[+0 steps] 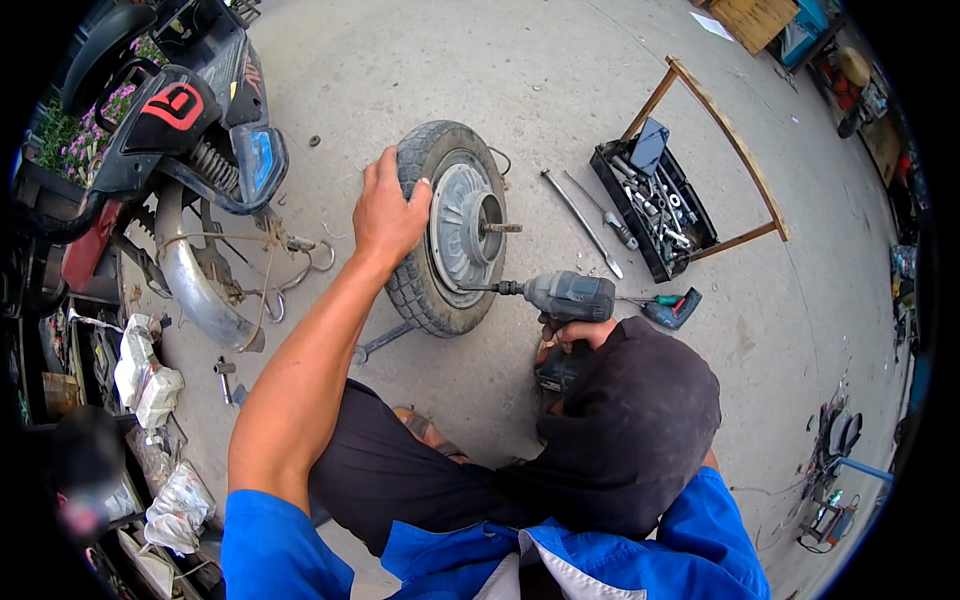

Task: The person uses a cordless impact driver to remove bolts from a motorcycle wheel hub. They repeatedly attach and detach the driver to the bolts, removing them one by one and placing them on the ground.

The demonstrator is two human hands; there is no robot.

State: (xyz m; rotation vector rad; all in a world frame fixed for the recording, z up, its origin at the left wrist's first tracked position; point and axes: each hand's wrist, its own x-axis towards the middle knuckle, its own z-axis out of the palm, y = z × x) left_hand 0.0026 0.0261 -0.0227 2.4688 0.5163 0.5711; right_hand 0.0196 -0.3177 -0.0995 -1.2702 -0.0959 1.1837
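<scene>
A scooter wheel (418,285) with a black treaded tyre stands upright on the concrete, its grey metal hub (463,228) and axle facing right. My left hand (391,212) lies over the tyre's upper left side, fingers stretched along the tread and thumb at the sidewall. In my right hand (585,335) is a cordless drill (570,296), gripped by its handle, partly hidden by my knee. The drill's long bit points left and its tip meets the hub's lower edge. A wrench (385,341) lies on the floor beside the tyre.
A black toolbox (655,210) with a wooden handle holds sockets and a phone (650,146). Near it lie a metal bar (582,222), a screwdriver (610,222) and a green-and-black hand tool (671,308). A scooter (190,130) stands at left, above plastic bags (180,508).
</scene>
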